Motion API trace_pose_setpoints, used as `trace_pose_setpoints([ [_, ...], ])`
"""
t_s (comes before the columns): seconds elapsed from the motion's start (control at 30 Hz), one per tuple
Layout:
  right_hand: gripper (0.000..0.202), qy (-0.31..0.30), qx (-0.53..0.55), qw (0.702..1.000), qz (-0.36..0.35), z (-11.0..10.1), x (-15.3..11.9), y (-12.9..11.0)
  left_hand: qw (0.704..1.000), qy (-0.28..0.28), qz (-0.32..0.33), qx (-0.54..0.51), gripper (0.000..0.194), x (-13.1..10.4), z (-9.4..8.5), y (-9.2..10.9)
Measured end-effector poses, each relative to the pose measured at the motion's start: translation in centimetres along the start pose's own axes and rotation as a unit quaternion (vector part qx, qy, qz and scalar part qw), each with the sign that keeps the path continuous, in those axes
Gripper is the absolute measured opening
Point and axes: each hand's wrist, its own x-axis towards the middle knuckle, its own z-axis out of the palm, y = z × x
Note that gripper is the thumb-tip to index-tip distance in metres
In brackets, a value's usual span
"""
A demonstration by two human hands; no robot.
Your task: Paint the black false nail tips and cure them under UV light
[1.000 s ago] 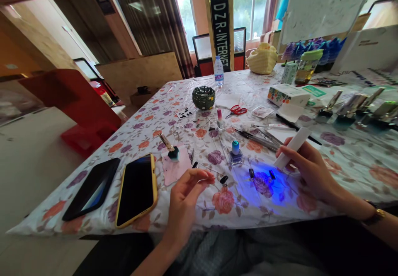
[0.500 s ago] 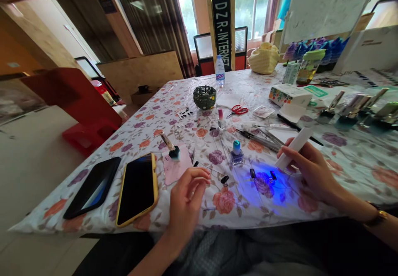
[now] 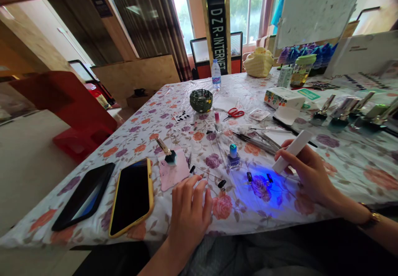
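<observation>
lamp: smooth matt plastic | nail tips: glossy | tablecloth: smooth, plastic-like sheen | bowl: rough weave

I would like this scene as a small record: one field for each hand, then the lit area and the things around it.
Left hand: back upward, fingers bent, nothing seen held
Right hand: holds a white lamp
Lit area: blue-violet, with two black pieces
Between left hand and lit pieces: another black piece
Beyond the lit pieces: blue-capped bottle
Pink sheet: carries a dark bottle
Left side: yellow-cased phone
Surface: flowered tablecloth
</observation>
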Motion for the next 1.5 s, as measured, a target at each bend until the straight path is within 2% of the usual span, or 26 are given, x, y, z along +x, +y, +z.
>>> trace_pose_setpoints([
  [0.23, 0.025, 0.007, -0.011, 1.0, -0.025, 0.4, -0.2, -0.4, 0.999, -0.03, -0.031, 0.003, 0.019, -0.1, 0.2, 0.2],
  [0.5, 0.026, 0.01, -0.034, 0.998, -0.043, -0.1, -0.2, 0.0, 0.999, -0.038, -0.019, 0.001, 0.018, -0.2, 0.2, 0.2],
  [0.9, 0.024, 0.001, -0.043, 0.998, -0.047, -0.1, -0.3, -0.3, 0.999, -0.011, 0.03, -0.014, 0.018, -1.0, 0.0, 0.2],
  [1.1, 0.03, 0.02, -0.045, 0.996, -0.076, 0.0, -0.6, -0.2, 0.997, 0.029, 0.069, -0.031, 0.022, -1.3, 0.0, 0.4],
  [1.2, 0.026, 0.005, -0.057, 0.995, -0.082, 0.1, -0.8, -0.3, 0.995, 0.027, 0.08, -0.044, 0.02, -1.6, 0.2, 0.0],
  [1.27, 0.024, 0.016, -0.075, 0.992, -0.104, 0.1, -1.0, -0.3, 0.994, 0.019, 0.099, -0.041, 0.018, -1.9, 0.4, -0.5],
  [1.5, 0.027, 0.002, -0.108, 0.98, -0.166, -0.5, -1.3, 0.5, 0.99, 0.005, 0.126, -0.055, 0.021, -2.9, 0.7, -1.7],
])
